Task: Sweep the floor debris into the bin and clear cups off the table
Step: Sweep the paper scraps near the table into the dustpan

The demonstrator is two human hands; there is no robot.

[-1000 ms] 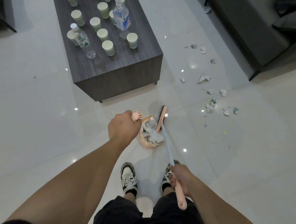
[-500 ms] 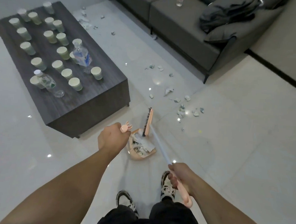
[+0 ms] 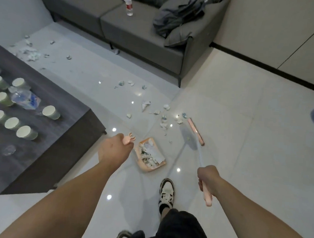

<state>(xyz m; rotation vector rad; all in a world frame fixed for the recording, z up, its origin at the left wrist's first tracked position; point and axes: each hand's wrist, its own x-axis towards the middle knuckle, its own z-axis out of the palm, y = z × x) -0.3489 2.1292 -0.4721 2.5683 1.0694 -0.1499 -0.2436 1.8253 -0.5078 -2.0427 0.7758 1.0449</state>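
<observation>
- Head view, lower centre of the frame: left hand [image 3: 113,150] fisted around the pink upright handle [image 3: 128,140] of a peach plastic dustpan [image 3: 151,157]; the pan sits just right of and below the hand on the white tiled floor [image 3: 243,142], filled with torn paper.
- Right of centre: right hand [image 3: 208,179] clenched around the pink grip end of a long-handled broom [image 3: 199,151]; the pale shaft runs up and left from the fist to a pink broom head [image 3: 196,131].
- Broom head lies on the floor up and right of the dustpan, apart from it, just beside the nearest scraps.
- Scattered white and bluish paper debris [image 3: 164,122] spreads across the centre of the frame, above the dustpan and left of the broom head; a further patch [image 3: 30,53] lies at upper left.
- Left edge: dark wood-grain coffee table [image 3: 63,131] bearing pale green paper cups [image 3: 51,112], upright, and a clear plastic bottle [image 3: 25,98]; all well left of the left hand.
- Top of frame: grey sofa [image 3: 139,31] with a second bottle [image 3: 129,6] and crumpled grey fabric [image 3: 179,15].
- Bottom centre: one black-and-white sneaker [image 3: 166,191] between the two forearms.
</observation>
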